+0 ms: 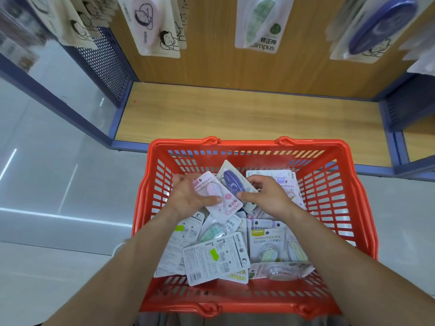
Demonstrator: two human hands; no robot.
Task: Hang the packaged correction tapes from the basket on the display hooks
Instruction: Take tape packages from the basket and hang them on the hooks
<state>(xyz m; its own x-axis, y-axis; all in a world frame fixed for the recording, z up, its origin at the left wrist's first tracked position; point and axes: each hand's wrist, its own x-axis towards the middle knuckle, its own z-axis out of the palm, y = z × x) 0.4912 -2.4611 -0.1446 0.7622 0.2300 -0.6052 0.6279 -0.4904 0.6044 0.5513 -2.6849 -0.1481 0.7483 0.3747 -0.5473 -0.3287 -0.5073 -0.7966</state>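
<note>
Basket, left hand gripping pink packet, right hand pinching purple packet

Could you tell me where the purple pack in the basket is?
In the head view, the purple pack lies at the far side of the red basket, pinched by the right hand, beside the left hand's pink pack.

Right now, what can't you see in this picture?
Head view:
- Display hooks: cut off by the top edge.
- Lower packs in the red plastic basket: buried under others.
- Print on the white pack back: too small.
- Left hand's fingers: partly behind the pink correction tape pack.
</note>
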